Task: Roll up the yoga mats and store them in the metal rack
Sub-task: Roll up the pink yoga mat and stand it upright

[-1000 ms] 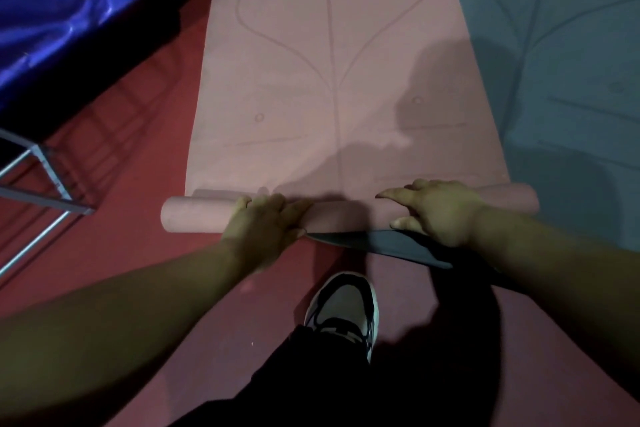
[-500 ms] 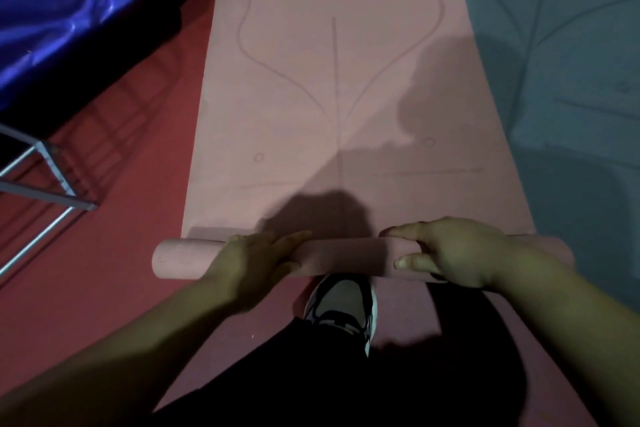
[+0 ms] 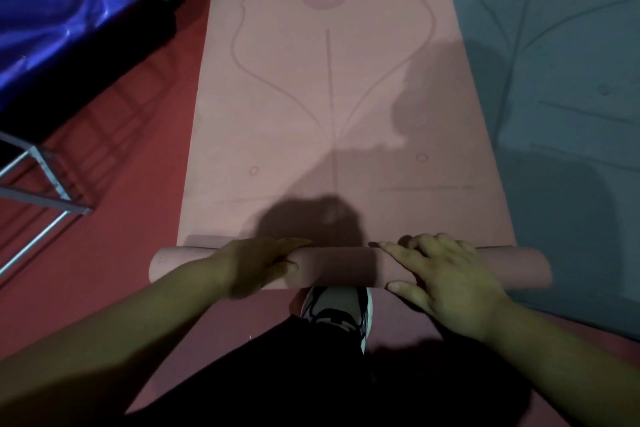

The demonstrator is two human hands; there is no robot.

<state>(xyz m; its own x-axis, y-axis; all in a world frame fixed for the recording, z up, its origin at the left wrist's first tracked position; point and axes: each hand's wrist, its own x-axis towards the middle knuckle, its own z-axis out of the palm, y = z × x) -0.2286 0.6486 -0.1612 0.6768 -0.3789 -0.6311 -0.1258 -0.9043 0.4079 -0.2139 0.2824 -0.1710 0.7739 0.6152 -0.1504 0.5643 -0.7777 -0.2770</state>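
- Pink yoga mat (image 3: 329, 97) lies flat on the red floor (image 3: 104, 270), running away from the person; its near end is wound into a roll (image 3: 336, 269) lying crosswise just ahead of the shoe (image 3: 337, 308).
- Left hand (image 3: 256, 265) rests on top of the roll, left of its middle. Fingers lie fairly straight and close together, pointing right along the roll's far upper edge; thumb lies on the near face. Slightly blurred.
- Right hand (image 3: 446, 281) rests on top of the roll, right of its middle. Fingers are spread apart and reach over the crest toward the flat part; thumb lies low on the near side. Palm is flat on the roll, no wrap round it.
- The roll sits under both palms; a bare stretch of it shows between the two hands, and both ends stick out beyond them.
- Teal mat (image 3: 554, 80) lies flat just beside the pink one, on the right.
- Grey metal frame (image 3: 45, 191) stands at the left edge; a shiny blue sheet (image 3: 52, 10) is above it.
- Shadows fall across the flat pink mat.
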